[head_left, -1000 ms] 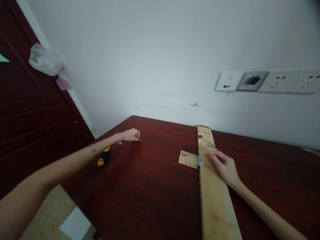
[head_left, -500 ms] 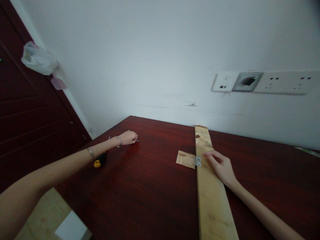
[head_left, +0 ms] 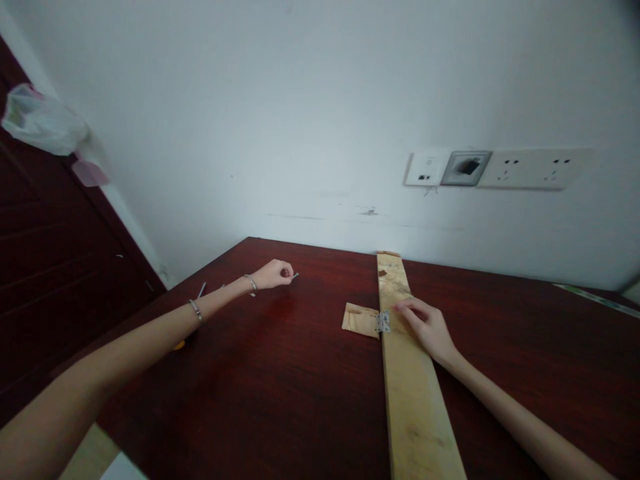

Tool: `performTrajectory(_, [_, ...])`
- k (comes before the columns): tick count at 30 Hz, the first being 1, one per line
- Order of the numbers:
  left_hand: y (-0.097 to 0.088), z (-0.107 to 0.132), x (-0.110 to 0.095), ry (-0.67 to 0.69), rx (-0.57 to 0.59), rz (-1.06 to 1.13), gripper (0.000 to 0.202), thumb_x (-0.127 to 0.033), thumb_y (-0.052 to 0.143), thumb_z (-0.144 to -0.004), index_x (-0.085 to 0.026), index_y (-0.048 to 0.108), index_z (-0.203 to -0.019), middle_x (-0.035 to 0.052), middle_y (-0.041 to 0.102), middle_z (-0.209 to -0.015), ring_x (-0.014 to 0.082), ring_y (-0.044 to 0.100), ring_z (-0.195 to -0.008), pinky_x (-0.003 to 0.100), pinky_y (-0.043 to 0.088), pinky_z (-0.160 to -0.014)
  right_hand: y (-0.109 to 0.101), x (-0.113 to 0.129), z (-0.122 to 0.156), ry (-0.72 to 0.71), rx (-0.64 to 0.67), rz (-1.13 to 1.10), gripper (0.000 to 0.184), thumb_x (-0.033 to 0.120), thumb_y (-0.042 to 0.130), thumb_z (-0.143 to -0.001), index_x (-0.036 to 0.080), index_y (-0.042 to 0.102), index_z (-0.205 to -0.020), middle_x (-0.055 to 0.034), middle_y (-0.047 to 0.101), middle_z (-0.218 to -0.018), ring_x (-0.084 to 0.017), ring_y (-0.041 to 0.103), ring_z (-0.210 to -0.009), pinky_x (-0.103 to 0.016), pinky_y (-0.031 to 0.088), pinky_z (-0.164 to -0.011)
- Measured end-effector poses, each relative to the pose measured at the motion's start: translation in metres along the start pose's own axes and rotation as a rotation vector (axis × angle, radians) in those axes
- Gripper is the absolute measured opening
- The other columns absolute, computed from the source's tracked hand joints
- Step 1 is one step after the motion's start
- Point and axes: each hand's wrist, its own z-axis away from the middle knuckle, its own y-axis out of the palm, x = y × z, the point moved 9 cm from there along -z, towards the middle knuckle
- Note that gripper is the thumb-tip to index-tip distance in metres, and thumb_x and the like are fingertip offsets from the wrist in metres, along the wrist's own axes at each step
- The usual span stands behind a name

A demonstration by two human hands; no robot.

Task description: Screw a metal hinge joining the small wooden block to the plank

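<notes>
My left hand (head_left: 275, 273) is raised over the left part of the table, thumb and forefinger pinched on a small grey screw (head_left: 295, 275). My right hand (head_left: 425, 325) rests on the long wooden board (head_left: 417, 393), fingertips pressed together beside the metal hinge (head_left: 384, 321). Whether anything tiny is between those fingertips cannot be made out. The hinge joins the board to a short wooden piece (head_left: 361, 320) sticking out to its left. Partly hidden beneath my left forearm lies a tool with a yellow end (head_left: 179, 345) and a thin metal shaft (head_left: 202, 290).
The dark red table (head_left: 280, 400) meets a white wall (head_left: 300, 120) at the back. Sockets and switches (head_left: 520, 170) are on the wall at right. A white plastic bag (head_left: 45, 123) hangs by the dark door (head_left: 45, 227). A flat green-and-white strip (head_left: 595, 299) lies at the right rear.
My left hand has moved right toward the board, carrying the screw. The view has turned slightly to the right. My right hand stays beside the hinge.
</notes>
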Motion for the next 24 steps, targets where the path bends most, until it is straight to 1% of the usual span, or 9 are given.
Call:
performTrajectory(2, [0.007, -0.013, -0.029, 0.038, -0.045, 0.101, 0.016, -0.020, 0.050, -0.080, -0.014, 0.065, -0.084, 0.0034, 0.069, -0.085, 0.0123, 0.062, -0.078, 0.021, 0.045, -0.073, -0.004, 0.006, -0.003, -0.023, -0.020, -0.006, 0.025, 0.039, 0.057, -0.080, 0.020, 0.069, -0.071, -0.0061, 0.071, -0.081, -0.024, 0.065, -0.080, -0.034, 0.049, -0.074])
performTrajectory(4, [0.006, -0.023, -0.060, 0.095, -0.154, 0.398, 0.012, -0.019, 0.055, -0.078, -0.012, 0.065, -0.078, 0.0040, 0.069, -0.081, 0.0134, 0.061, -0.077, 0.023, 0.046, -0.075, -0.008, 0.015, -0.007, -0.046, -0.047, -0.016, 0.024, 0.039, 0.058, -0.081, 0.020, 0.068, -0.071, -0.0060, 0.070, -0.082, -0.023, 0.065, -0.081, -0.034, 0.049, -0.073])
performTrajectory(6, [0.009, -0.033, -0.094, 0.161, -0.195, 0.571, 0.009, -0.018, 0.058, -0.076, -0.012, 0.065, -0.075, 0.0031, 0.067, -0.076, 0.0131, 0.060, -0.073, 0.024, 0.046, -0.073, -0.012, 0.026, -0.011, -0.063, -0.065, -0.037, 0.024, 0.040, 0.058, -0.081, 0.021, 0.068, -0.071, -0.0055, 0.070, -0.081, -0.022, 0.064, -0.081, -0.033, 0.049, -0.073])
performTrajectory(9, [0.011, -0.049, -0.138, 0.213, -0.219, 0.720, 0.007, -0.017, 0.060, -0.076, -0.011, 0.065, -0.075, 0.0033, 0.067, -0.076, 0.0124, 0.059, -0.072, 0.023, 0.046, -0.072, -0.018, 0.041, -0.016, -0.067, -0.075, -0.080, 0.024, 0.042, 0.061, -0.080, 0.021, 0.068, -0.071, -0.0049, 0.069, -0.080, -0.021, 0.063, -0.079, -0.032, 0.050, -0.072])
performTrajectory(12, [0.007, -0.059, -0.170, 0.262, -0.276, 0.806, 0.005, -0.014, 0.061, -0.076, -0.011, 0.065, -0.076, 0.0035, 0.067, -0.078, 0.0121, 0.059, -0.073, 0.023, 0.047, -0.073, -0.024, 0.050, -0.019, -0.053, -0.099, -0.115, 0.025, 0.044, 0.062, -0.078, 0.021, 0.068, -0.072, -0.0048, 0.069, -0.080, -0.020, 0.064, -0.079, -0.031, 0.052, -0.070])
performTrajectory(14, [0.006, -0.062, -0.185, 0.295, -0.298, 0.846, 0.005, -0.015, 0.061, -0.077, -0.011, 0.064, -0.076, 0.0037, 0.066, -0.079, 0.0121, 0.059, -0.073, 0.023, 0.047, -0.073, -0.025, 0.051, -0.019, -0.026, -0.108, -0.138, 0.026, 0.045, 0.063, -0.077, 0.020, 0.069, -0.073, -0.0051, 0.071, -0.081, -0.021, 0.065, -0.078, -0.032, 0.053, -0.071])
performTrajectory(17, [0.009, -0.059, -0.196, 0.329, -0.304, 0.894, 0.008, -0.019, 0.061, -0.078, -0.012, 0.064, -0.077, 0.0040, 0.066, -0.079, 0.0124, 0.059, -0.074, 0.024, 0.048, -0.074, -0.022, 0.048, -0.019, 0.019, -0.103, -0.180, 0.026, 0.045, 0.066, -0.075, 0.019, 0.070, -0.077, -0.0060, 0.073, -0.083, -0.021, 0.066, -0.079, -0.033, 0.054, -0.073])
performTrajectory(20, [0.016, -0.054, -0.198, 0.346, -0.282, 0.927, 0.008, -0.020, 0.062, -0.078, -0.012, 0.064, -0.078, 0.0042, 0.066, -0.080, 0.0128, 0.059, -0.075, 0.024, 0.048, -0.075, -0.017, 0.046, -0.019, 0.032, -0.087, -0.205, 0.024, 0.043, 0.066, -0.075, 0.019, 0.070, -0.078, -0.0064, 0.073, -0.084, -0.021, 0.067, -0.081, -0.033, 0.054, -0.073])
performTrajectory(24, [0.025, -0.052, -0.195, 0.321, -0.258, 0.957, 0.007, -0.019, 0.061, -0.078, -0.012, 0.063, -0.077, 0.0039, 0.065, -0.079, 0.0129, 0.059, -0.074, 0.025, 0.048, -0.075, -0.014, 0.045, -0.018, 0.020, -0.081, -0.187, 0.023, 0.042, 0.066, -0.075, 0.019, 0.070, -0.077, -0.0064, 0.073, -0.083, -0.021, 0.067, -0.080, -0.032, 0.054, -0.070])
